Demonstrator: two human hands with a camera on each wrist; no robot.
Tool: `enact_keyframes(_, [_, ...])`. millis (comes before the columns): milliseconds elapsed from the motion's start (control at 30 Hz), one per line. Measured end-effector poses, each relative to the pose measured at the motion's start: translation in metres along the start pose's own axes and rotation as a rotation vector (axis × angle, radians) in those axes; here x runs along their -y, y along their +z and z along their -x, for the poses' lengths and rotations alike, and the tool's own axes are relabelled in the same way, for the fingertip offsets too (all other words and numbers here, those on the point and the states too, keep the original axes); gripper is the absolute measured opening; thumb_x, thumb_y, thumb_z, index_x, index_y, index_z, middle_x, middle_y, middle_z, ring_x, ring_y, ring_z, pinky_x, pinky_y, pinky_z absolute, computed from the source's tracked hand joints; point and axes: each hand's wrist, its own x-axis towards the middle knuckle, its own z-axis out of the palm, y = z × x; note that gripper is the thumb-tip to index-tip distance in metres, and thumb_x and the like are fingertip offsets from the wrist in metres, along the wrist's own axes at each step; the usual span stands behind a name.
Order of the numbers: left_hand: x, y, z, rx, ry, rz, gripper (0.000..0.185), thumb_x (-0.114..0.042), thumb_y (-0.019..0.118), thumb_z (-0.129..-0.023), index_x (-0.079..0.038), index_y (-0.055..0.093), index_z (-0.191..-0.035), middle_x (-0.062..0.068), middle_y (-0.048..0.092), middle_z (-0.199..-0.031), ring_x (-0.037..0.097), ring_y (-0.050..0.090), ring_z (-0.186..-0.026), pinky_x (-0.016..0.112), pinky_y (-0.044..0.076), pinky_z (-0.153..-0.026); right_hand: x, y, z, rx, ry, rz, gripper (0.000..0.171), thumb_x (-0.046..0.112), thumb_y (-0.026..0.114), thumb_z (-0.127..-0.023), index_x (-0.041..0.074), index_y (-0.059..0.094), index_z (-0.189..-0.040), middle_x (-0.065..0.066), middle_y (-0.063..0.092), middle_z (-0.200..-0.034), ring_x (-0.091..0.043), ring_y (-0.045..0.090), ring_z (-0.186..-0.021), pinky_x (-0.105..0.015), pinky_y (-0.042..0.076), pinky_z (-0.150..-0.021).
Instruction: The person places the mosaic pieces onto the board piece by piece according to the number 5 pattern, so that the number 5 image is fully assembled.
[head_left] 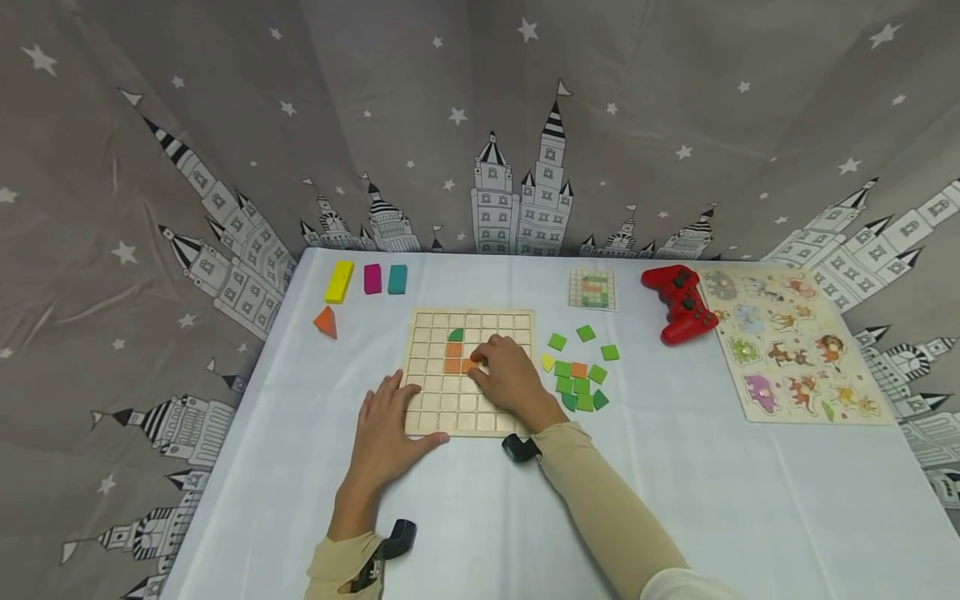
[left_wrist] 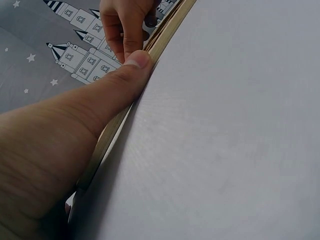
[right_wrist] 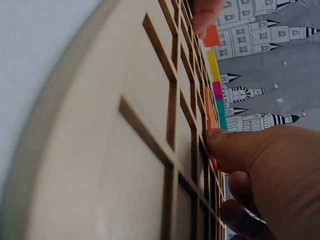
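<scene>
A wooden grid board [head_left: 495, 417] lies in the middle of the white table. It holds a green quarter-round tile [head_left: 455, 335] with two orange tiles [head_left: 453, 357] below it. My right hand [head_left: 480, 360] reaches over the board and pinches another orange tile [head_left: 468, 365] at a cell beside them. In the right wrist view the thumb [right_wrist: 235, 147] presses against that tile's edge [right_wrist: 214, 162]. My left hand [head_left: 397, 400] lies flat on the board's front left corner. Its thumb [left_wrist: 125, 75] runs along the board's edge [left_wrist: 167, 32].
Loose green, orange and yellow tiles [head_left: 579, 379] lie right of the board. Behind them are a pattern card [head_left: 592, 288], a red game controller [head_left: 678, 302] and an animal puzzle [head_left: 791, 342]. Yellow [head_left: 339, 282], magenta [head_left: 372, 278] and teal [head_left: 397, 279] blocks and an orange wedge [head_left: 326, 322] sit at the back left.
</scene>
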Motion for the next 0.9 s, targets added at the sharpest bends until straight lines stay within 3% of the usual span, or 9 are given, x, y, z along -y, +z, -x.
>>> enact_keyframes(300, [-0.001, 0.001, -0.001, -0.013, 0.015, 0.001, 0.092, -0.061, 0.084, -0.073, -0.011, 0.05, -0.141, 0.02, 0.03, -0.165, 0.041, 0.021, -0.156, 0.062, 0.01, -0.127, -0.007, -0.004, 0.004, -0.005, 0.0, 0.004, 0.022, 0.032, 0.067, -0.099, 0.018, 0.075, -0.114, 0.0, 0.064, -0.098, -0.016, 0.055, -0.09, -0.032, 0.049, -0.08])
enact_keyframes(433, [-0.001, 0.002, 0.0, -0.032, 0.024, 0.008, 0.091, -0.06, 0.085, -0.072, -0.01, 0.051, -0.14, 0.021, 0.033, -0.164, 0.042, 0.024, -0.154, 0.063, 0.012, -0.126, -0.021, -0.009, 0.012, -0.02, 0.009, -0.04, 0.022, 0.03, 0.066, -0.099, 0.016, 0.075, -0.115, -0.002, 0.064, -0.101, -0.019, 0.055, -0.092, -0.036, 0.05, -0.083])
enact_keyframes(700, [-0.003, 0.001, 0.001, -0.01, 0.015, 0.022, 0.092, -0.06, 0.084, -0.072, -0.01, 0.05, -0.141, 0.019, 0.03, -0.165, 0.041, 0.021, -0.155, 0.063, 0.01, -0.127, -0.085, -0.051, 0.052, -0.135, 0.221, -0.133, 0.024, 0.026, 0.071, -0.097, 0.011, 0.076, -0.115, -0.007, 0.068, -0.104, -0.023, 0.058, -0.092, -0.039, 0.05, -0.081])
enact_keyframes(900, [0.0, 0.0, -0.001, -0.011, 0.022, 0.012, 0.092, -0.06, 0.084, -0.072, -0.01, 0.05, -0.141, 0.019, 0.03, -0.165, 0.041, 0.021, -0.155, 0.063, 0.01, -0.126, -0.121, -0.07, 0.067, -0.077, 0.326, -0.088, 0.021, 0.024, 0.073, -0.095, 0.011, 0.077, -0.111, -0.01, 0.068, -0.103, -0.025, 0.058, -0.095, -0.041, 0.05, -0.086])
